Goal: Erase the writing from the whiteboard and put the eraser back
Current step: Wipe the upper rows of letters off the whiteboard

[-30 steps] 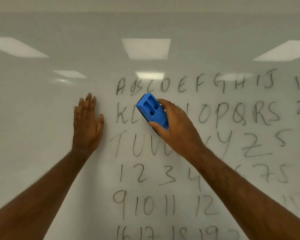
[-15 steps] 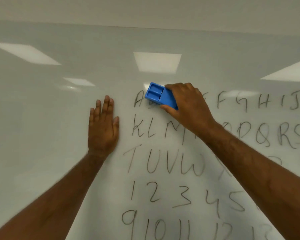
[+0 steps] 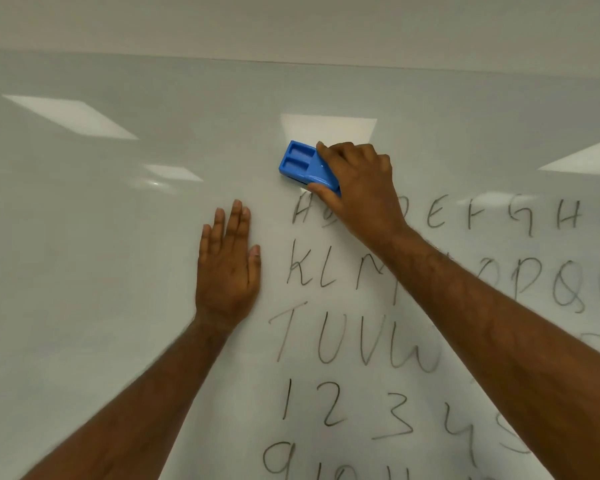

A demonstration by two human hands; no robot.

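Your right hand (image 3: 357, 188) grips the blue eraser (image 3: 303, 164) flat against the whiteboard (image 3: 118, 271), just above the letter A toward the top edge; your left hand (image 3: 227, 268) rests open beside the writing (image 3: 326, 341). The eraser looks light and rigid, best held across its sides. Its long axis runs up-left.

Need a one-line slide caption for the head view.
Right hand holds blue eraser on whiteboard just above the lettering; left hand rests flat beside it.
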